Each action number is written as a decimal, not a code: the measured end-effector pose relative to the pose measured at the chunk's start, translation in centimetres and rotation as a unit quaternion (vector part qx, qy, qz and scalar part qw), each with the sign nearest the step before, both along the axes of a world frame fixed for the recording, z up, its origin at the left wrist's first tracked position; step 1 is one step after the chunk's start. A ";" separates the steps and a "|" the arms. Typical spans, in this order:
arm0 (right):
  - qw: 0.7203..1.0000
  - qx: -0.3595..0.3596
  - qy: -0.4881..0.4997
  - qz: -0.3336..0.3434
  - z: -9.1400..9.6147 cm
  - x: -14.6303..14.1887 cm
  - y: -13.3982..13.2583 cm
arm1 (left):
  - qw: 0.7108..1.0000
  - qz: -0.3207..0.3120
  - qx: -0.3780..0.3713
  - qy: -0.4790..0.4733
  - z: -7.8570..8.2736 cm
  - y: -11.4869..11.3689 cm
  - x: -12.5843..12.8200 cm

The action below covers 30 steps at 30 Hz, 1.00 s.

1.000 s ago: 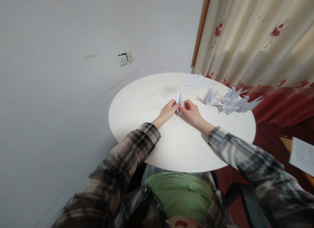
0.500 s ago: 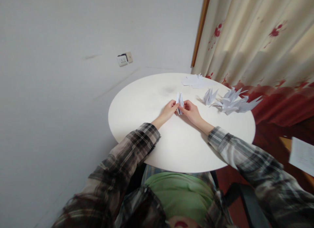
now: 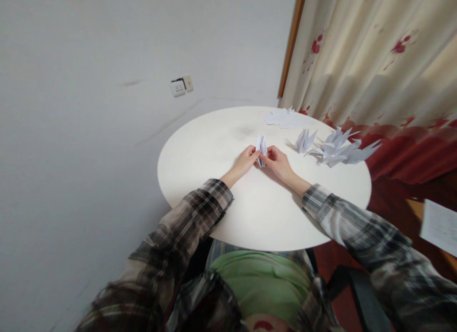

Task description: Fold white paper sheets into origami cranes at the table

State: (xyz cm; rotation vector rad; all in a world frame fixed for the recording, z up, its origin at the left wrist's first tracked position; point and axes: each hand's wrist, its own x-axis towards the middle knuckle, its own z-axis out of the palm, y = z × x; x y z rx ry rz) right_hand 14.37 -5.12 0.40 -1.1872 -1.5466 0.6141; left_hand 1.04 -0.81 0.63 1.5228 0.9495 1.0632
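A small piece of folded white paper (image 3: 262, 142), narrow and pointed at the top, stands between my hands near the middle of the round table. Its left side is pinched by my left hand (image 3: 247, 157), thumb in front. On the other side my right hand (image 3: 277, 161) grips it, the thumb pressed to its front. My fingers hide its lower part and back. To the right of my right hand stands a folded paper crane (image 3: 304, 141), and beyond it lies a cluster of similar paper cranes (image 3: 335, 150).
Paper sheets (image 3: 281, 117) lie at the far edge of the white table (image 3: 200, 179). A wall with a socket (image 3: 177, 88) is on the left. The curtain (image 3: 357, 75) hangs behind at right. A chair armrest (image 3: 360, 294) and a printed sheet (image 3: 441, 225) are at lower right.
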 end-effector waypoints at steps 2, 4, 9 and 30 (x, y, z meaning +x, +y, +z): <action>1.000 -0.001 0.000 0.000 -0.1 0.0 0.1 | 1.000 0.001 -0.002 0.000 0.0 0.0 0.0; 1.000 0.000 -0.001 0.000 -0.1 0.1 0.1 | 1.000 0.004 -0.001 0.001 -0.1 0.1 0.1; 1.000 -0.003 0.000 0.003 -0.1 0.1 0.1 | 1.000 0.003 0.013 0.010 -0.6 0.5 0.0; 1.000 0.000 -0.006 0.008 -0.1 0.1 0.0 | 0.998 0.013 0.058 0.029 -1.7 1.2 -0.2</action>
